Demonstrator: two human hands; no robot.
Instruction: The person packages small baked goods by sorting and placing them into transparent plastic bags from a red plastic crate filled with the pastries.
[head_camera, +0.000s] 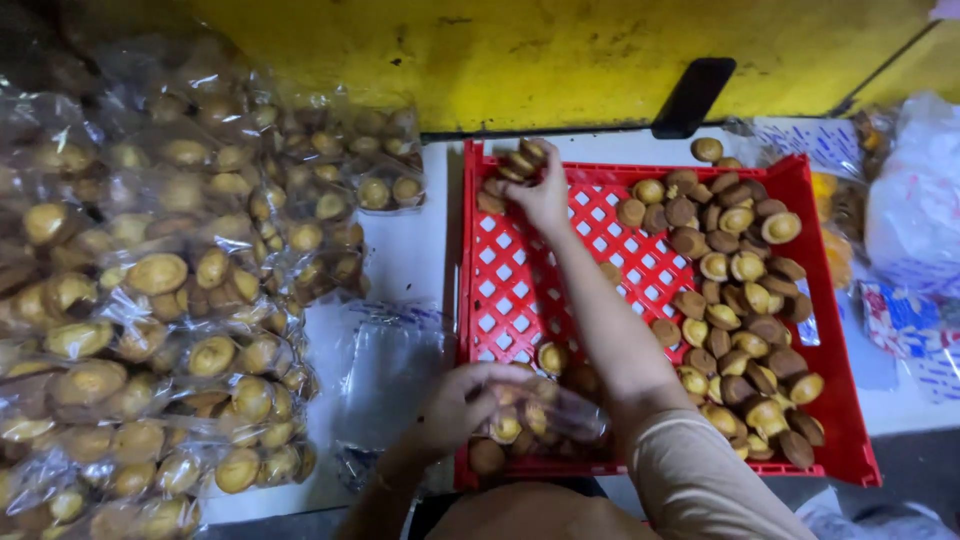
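**Gathering small cakes into the bag**

Our right hand (540, 190) reaches to the eleven o'clock corner of the red crate (500, 300), fingers closed round a few small round cakes (520, 160). Our left hand (455, 405) at six o'clock pinches the mouth of a clear plastic bag (545, 415), partly filled. The loose pile of cakes (735, 300) lies at three o'clock. We judge it best to keep the bag mouth wide and near the crate, and grip gently so the cakes don't crumble.
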